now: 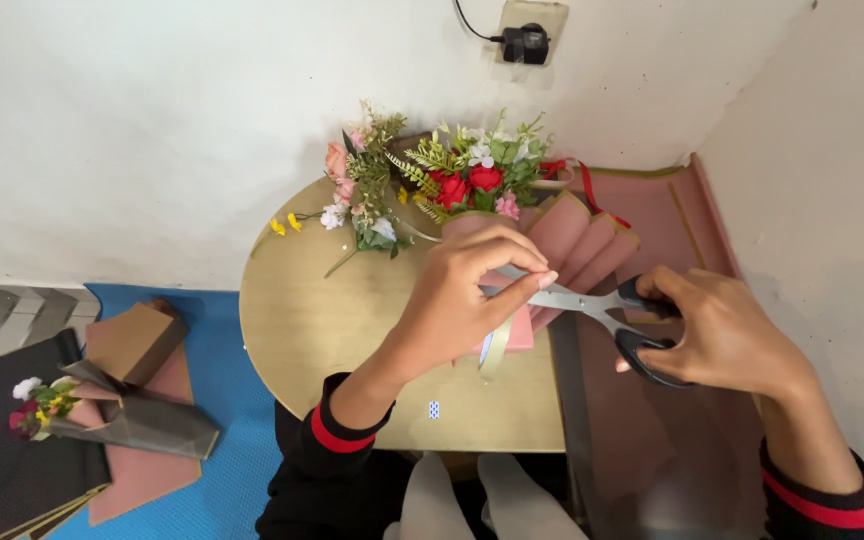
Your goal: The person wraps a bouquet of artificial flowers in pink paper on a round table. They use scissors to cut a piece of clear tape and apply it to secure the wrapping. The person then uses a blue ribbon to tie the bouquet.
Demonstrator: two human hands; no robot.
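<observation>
My right hand grips black-handled scissors, their blades pointing left toward my left hand. My left hand pinches a pale ribbon that hangs down from a pink-wrapped bouquet of red and pink flowers with green fern. The bouquet lies on a round tan table, flower heads toward the wall. A second loose bunch of pink and white flowers lies just left of it.
Pink wrapping sheets cover the table's right side near the wall corner. On the blue floor mat at left lie a small grey-wrapped bouquet, brown and pink paper and dark sheets. A plug sits in a wall socket.
</observation>
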